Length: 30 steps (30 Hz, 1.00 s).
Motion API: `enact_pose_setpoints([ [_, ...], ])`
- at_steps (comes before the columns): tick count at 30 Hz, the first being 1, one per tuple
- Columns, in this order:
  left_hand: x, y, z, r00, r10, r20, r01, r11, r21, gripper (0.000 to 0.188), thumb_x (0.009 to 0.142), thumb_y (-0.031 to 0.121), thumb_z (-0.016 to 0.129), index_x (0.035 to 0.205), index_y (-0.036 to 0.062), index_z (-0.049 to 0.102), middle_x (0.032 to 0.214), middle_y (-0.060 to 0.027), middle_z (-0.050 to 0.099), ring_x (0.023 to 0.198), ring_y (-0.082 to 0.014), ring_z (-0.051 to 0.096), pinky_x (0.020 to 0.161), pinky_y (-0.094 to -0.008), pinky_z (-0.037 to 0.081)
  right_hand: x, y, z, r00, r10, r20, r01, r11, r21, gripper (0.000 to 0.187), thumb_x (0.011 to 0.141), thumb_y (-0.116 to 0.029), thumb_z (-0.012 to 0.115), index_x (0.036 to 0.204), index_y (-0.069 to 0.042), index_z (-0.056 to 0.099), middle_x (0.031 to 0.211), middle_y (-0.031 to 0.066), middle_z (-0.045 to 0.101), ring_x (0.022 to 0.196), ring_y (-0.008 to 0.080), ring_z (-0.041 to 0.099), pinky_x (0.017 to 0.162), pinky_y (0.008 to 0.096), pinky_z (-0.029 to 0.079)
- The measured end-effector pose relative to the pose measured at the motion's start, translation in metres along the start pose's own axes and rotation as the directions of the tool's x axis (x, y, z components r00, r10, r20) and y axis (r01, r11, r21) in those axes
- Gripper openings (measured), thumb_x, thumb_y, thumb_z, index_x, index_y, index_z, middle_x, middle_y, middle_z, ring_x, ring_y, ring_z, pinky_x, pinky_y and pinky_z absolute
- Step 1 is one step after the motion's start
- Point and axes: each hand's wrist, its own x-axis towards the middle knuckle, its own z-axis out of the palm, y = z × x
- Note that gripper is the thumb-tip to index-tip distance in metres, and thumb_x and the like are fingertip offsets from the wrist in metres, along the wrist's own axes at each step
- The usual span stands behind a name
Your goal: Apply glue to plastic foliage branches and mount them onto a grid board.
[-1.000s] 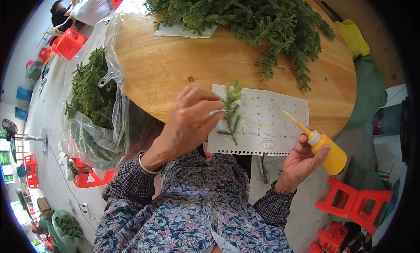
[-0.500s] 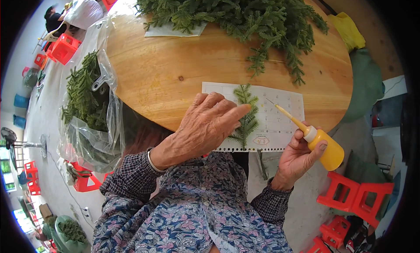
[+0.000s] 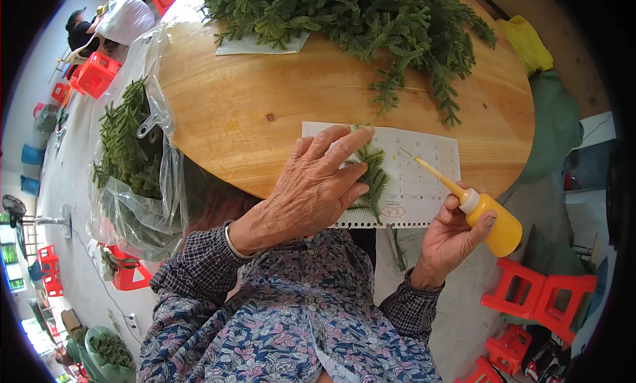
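A single green fir-like sprig (image 3: 373,178) lies on a white calendar sheet (image 3: 424,181) with punched holes along its near edge. My left hand (image 3: 311,178) is over the sprig's left side, fingers spread, the fingertips at its needles; part of the sprig is hidden beneath them. My right hand (image 3: 457,237) is wrapped round a yellow squeeze bottle (image 3: 495,225) with a white collar and a long tapered nozzle. A thin pin-like tip ends the nozzle, pointing left over the sheet, apart from the sprig.
The round wooden table (image 3: 225,111) bears a big heap of green branches (image 3: 371,25) at its far side, partly on a pale sheet. A clear plastic bag (image 3: 132,217) of sprigs hangs at the left. Red stools (image 3: 540,293) stand at right. Another person (image 3: 81,32) is far left.
My left hand has shifted slightly, its extended finger now toward the sprig's far end. The sprig has turned, its near end swinging right. The bottle has hardly moved.
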Motion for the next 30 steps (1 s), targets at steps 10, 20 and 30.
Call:
enact_pose_setpoints([
  [10,0.001,-0.014,0.005,0.997,0.053,0.049,-0.057,0.996,0.073,0.03,0.084,0.027,0.065,0.106,0.0073,0.061,0.127,-0.0074,0.052,0.122,-0.0262,0.045,0.092,-0.0415,0.037,-0.01,-0.001,0.022,0.998,-0.053,0.026,0.055,0.994,-0.097,0.055,0.083,-0.036,0.071,0.126,-0.008,0.05,0.107,0.0216,0.061,0.073,0.0183,0.063,0.068,0.0218,0.055],
  [20,-0.002,-0.023,0.011,0.995,0.096,0.003,-0.096,0.995,0.009,0.044,0.085,0.035,0.063,0.114,0.0027,0.057,0.126,-0.013,0.05,0.122,-0.0297,0.046,0.094,-0.0407,0.036,-0.014,0.005,0.032,0.999,-0.028,0.021,0.031,0.992,-0.122,0.059,0.081,-0.038,0.073,0.128,-0.013,0.048,0.107,0.022,0.062,0.068,0.0178,0.064,0.062,0.0221,0.054],
  [30,-0.006,-0.025,0.005,0.996,0.067,0.055,-0.071,0.994,0.079,0.047,0.085,0.037,0.063,0.116,0.0028,0.057,0.133,-0.0194,0.042,0.126,-0.0352,0.043,0.098,-0.0415,0.035,-0.011,0.016,0.048,0.971,-0.079,0.226,0.153,0.932,-0.33,0.055,0.083,-0.029,0.069,0.128,-0.012,0.042,0.107,0.0225,0.062,0.067,0.0202,0.063,0.053,0.0219,0.048],
])
